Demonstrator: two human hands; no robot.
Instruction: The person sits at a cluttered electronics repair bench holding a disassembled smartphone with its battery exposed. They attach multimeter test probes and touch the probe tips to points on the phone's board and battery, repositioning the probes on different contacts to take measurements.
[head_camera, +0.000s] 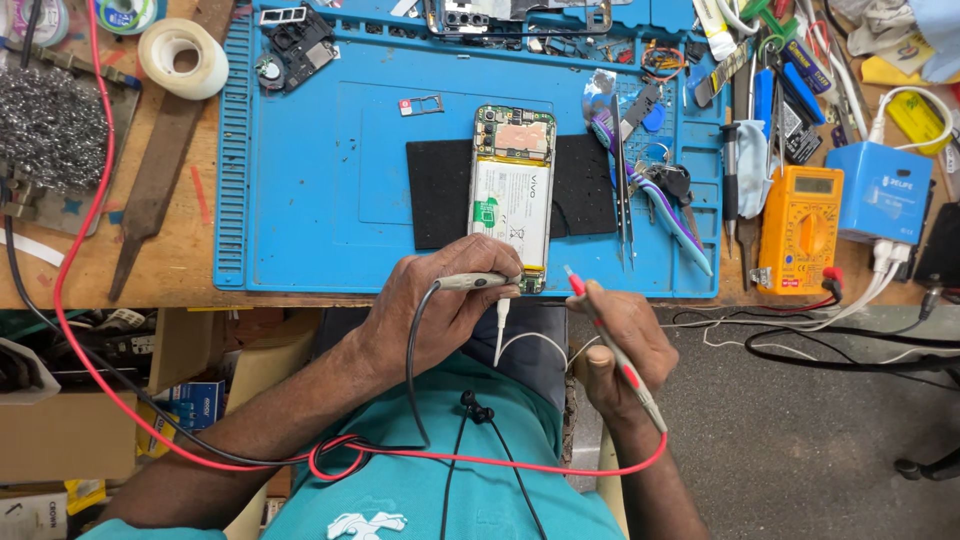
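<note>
An opened smartphone (511, 195) with its back cover off lies on a black pad (435, 190) on the blue repair mat (300, 200), its white battery and circuit board exposed. My left hand (440, 305) grips a grey-black test probe (480, 282) whose tip touches the phone's lower end. A white cable (500, 325) hangs from the phone's bottom edge. My right hand (625, 345) holds a red test probe (610, 345), its tip raised just right of the phone's lower corner, not touching it.
An orange multimeter (800, 228) sits at the right beside a blue box (880, 192). Tweezers (622, 190), screwdrivers and small parts crowd the mat's right side. A tape roll (183, 58) and steel wool (50, 125) lie at the left. Red and black leads loop over my lap.
</note>
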